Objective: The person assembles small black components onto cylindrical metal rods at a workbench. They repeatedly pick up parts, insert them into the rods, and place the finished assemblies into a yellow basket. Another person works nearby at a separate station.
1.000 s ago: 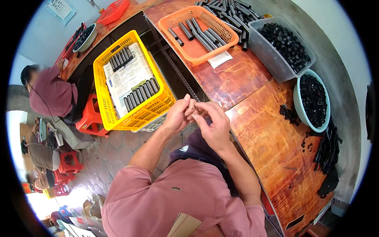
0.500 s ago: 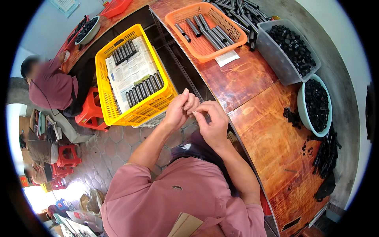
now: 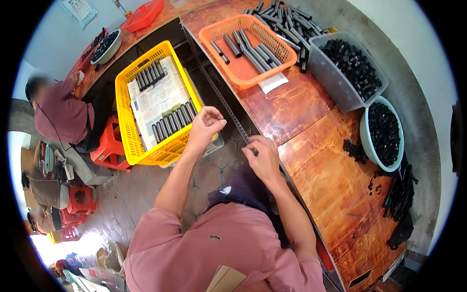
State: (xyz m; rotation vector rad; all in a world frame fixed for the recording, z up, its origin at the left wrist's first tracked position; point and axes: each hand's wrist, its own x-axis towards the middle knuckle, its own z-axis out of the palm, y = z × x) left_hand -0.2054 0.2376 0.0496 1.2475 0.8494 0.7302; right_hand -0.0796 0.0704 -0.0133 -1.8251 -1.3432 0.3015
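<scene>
Beside the near right corner of a yellow crate [image 3: 127, 127], my left hand [image 3: 206, 127] has its fingers loosely curved and thumb apart, with nothing visible in it. My right hand [image 3: 264, 155] is closed near the table edge. A small dark piece [image 3: 254, 152] shows between its fingers; its kind is too small to make out. Inside the crate, newspaper [image 3: 148, 100] lies under two rows of dark tubes [image 3: 173, 120]. To the right, an orange basket [image 3: 245, 80] on the table holds several more dark tubes [image 3: 253, 51].
The wooden table [image 3: 316, 151] runs along my right. On it stand a clear bin [image 3: 335, 90] and a pale blue basin [image 3: 368, 141], both full of small black parts. Loose tubes [image 3: 292, 24] are heaped behind the basket. A co-worker [image 3: 63, 114] sits at far left near a red stool [image 3: 109, 148].
My hands were together, fingertips meeting; now they are apart. The left has moved a little left, the right slightly down and rightward, where a small dark piece now shows.
</scene>
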